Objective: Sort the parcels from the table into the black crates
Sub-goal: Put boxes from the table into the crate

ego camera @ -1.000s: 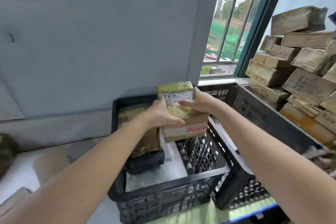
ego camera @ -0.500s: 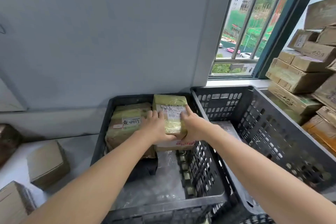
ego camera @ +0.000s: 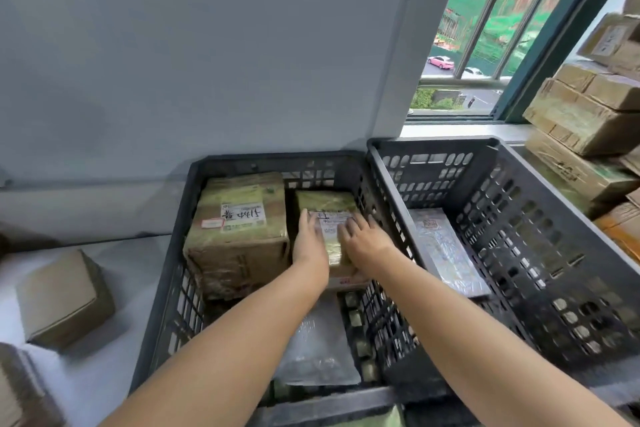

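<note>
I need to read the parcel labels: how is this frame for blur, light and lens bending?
Head view: the wide lens bows the window frame and left crate; the label on the large parcel shows handwriting; that on the small parcel is soft, partly under the left hand and right hand.

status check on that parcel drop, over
Open left hand and right hand flat on small parcel. It sits in left crate, beside big parcel. Nothing in the way.
</note>
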A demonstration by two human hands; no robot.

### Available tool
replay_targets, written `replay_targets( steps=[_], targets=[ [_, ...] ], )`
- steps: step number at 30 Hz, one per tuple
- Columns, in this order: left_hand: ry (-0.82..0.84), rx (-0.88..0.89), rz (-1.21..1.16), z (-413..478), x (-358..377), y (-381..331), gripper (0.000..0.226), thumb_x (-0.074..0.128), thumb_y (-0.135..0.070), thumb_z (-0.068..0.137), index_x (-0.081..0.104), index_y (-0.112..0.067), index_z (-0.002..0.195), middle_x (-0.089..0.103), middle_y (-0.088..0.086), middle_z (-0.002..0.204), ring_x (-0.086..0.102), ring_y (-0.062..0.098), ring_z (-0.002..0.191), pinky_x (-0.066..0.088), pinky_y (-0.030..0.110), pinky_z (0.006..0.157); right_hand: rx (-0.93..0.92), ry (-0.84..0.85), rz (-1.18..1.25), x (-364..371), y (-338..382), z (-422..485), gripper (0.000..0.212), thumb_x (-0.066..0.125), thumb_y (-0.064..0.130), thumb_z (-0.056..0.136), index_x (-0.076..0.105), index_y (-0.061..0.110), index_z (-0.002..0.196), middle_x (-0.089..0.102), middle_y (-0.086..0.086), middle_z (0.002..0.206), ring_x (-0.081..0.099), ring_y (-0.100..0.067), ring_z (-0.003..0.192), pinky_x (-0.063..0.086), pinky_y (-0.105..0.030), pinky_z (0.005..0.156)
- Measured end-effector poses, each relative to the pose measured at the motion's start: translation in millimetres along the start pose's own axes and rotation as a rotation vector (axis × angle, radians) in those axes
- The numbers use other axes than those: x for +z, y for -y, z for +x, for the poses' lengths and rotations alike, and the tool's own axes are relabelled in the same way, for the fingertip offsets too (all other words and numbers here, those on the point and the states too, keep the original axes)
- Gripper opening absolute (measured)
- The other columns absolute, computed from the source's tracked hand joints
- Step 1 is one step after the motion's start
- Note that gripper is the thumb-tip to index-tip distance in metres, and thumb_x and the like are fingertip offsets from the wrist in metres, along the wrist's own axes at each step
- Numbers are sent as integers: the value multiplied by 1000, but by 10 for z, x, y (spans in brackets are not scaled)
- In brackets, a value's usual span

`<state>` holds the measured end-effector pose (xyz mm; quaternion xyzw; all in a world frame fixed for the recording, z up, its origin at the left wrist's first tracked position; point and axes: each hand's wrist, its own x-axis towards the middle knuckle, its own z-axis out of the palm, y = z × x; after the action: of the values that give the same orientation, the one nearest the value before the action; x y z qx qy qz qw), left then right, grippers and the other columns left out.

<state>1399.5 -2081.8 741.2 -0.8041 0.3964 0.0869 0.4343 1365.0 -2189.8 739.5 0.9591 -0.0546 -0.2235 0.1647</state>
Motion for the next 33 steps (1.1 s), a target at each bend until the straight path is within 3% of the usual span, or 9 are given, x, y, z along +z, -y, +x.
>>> replay_targets(
  steps=[3,6,10,13,17,22,26,28,33],
  targets=[
    [2,-45,-27,86,58,5,83,40,-50,102,-1,-3,157,-2,20,164,-9,42,150,-4,62,118,-22,33,5,-5,-5,88,114,75,41,84,-7,11,157,4,-23,163,3,-38,151,9,-53,122],
    [-6,-64,-60,158,169,-53,88,40,-52,102,-9,-3,156,-7,19,164,-12,40,150,-4,60,119,5,59,50,106,69,188,109,71,34,89,-13,12,156,-2,-23,164,7,-40,150,14,-51,122],
    [31,-83,14,212,156,-161,96,43,-59,98,-9,-4,156,-6,19,164,-9,44,149,-4,62,118,42,113,-27,232,145,266,115,67,48,89,-21,12,154,-9,-19,164,-2,-38,151,-1,-56,121],
    [22,-25,128,234,95,-129,94,40,-65,96,-5,-10,158,-5,15,165,-10,45,149,-4,70,114,19,91,-105,188,42,244,123,69,60,81,-19,17,155,-5,-19,164,-3,-38,151,-2,-56,121],
    [12,-53,133,246,196,-58,96,39,-71,95,-6,-15,158,-10,10,166,-15,42,149,-4,69,114,11,35,-145,220,18,209,121,64,65,82,-16,13,156,1,-20,164,0,-37,152,-3,-56,121],
    [-14,-97,65,303,275,-128,102,41,-70,94,-12,-10,156,-10,15,165,-16,40,149,-5,67,115,49,57,-102,329,76,272,112,65,52,89,-16,14,156,3,-18,165,4,-36,152,-3,-54,122],
    [10,-49,106,233,130,-52,99,32,-76,93,-7,-13,158,-7,11,166,-15,42,149,-3,68,115,60,88,-143,215,116,222,112,61,57,89,-18,14,155,0,-17,165,-3,-37,152,-4,-58,120],
    [-26,-66,61,133,47,63,102,26,-80,89,-7,-11,158,-4,11,166,-14,42,149,-3,68,116,50,61,-179,93,101,129,117,65,60,85,-16,14,156,-1,-16,165,-4,-37,152,-3,-61,119],
    [-210,-102,-170,-212,-48,373,105,23,-83,87,-4,-10,158,-4,20,164,-13,39,150,-1,67,116,29,-81,-109,-127,-63,-130,105,57,57,91,-14,16,157,1,-13,166,-3,-32,152,-2,-58,121]
  ],
)
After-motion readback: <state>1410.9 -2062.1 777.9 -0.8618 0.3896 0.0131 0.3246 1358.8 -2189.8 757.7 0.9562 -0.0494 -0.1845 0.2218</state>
